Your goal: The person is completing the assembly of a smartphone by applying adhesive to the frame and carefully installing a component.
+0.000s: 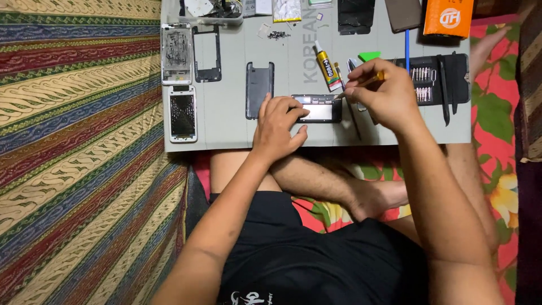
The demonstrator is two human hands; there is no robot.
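A dark, opened phone body (319, 108) lies across the near part of a grey work mat (226, 121). My left hand (278, 125) presses down on the phone's left end, fingers spread over it. Over the phone's right end, my right hand (379, 96) pinches a thin yellow-handled tool (361, 85) whose tip points down at the phone's upper right corner.
On the mat lie a dark back cover (259, 88), a black frame (206, 53), two white phone parts (182, 113), a glue tube (327, 68), small screws (278, 35), a blue tool (407, 49), a black bit kit (440, 79) and an orange box (449, 17). Patterned cloth lies left.
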